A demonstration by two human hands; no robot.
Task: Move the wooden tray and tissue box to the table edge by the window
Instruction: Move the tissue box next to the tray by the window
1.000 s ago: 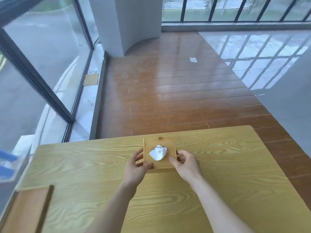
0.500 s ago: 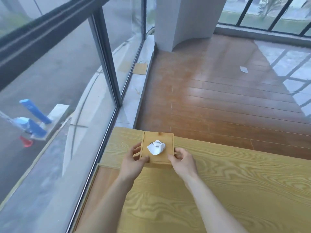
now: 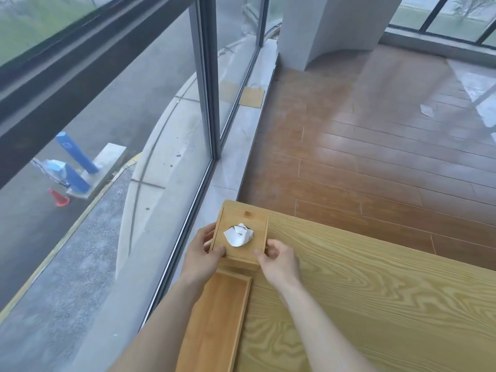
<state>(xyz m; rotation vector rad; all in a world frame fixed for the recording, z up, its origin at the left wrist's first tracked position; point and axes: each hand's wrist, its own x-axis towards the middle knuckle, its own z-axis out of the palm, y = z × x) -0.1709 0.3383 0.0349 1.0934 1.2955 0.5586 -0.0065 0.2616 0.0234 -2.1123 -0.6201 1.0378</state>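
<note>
Where the table (image 3: 375,304) meets the window (image 3: 150,162), the box (image 3: 243,234) sits at the far left corner of the tabletop, just below centre of the frame, with 1 white tissue (image 3: 238,234) puffed up through the hole in its lid. Both hands grip it by opposite side walls: the left hand (image 3: 201,253) wraps the window-side wall, thumb on the lid corner, and the right hand (image 3: 279,260) pinches the near right corner with curled fingers. A 2-sided hold of this kind keeps the box square to the edge during final positioning and prevents it from tipping toward the glass. Whether the box rests fully on the table or is held slightly above it cannot be determined.

Directly below the box in the frame, the tray (image 3: 217,318) lies lengthwise along the same window-side edge, its far end at or just under the near face of the box. Placement in 1 line along the edge suits the task. Judged from this layout, the tray step is complete and the box is at or very near its final position; release of both hands remains.

Beyond the table, wooden floor (image 3: 375,146) fills the upper right of the frame.
</note>
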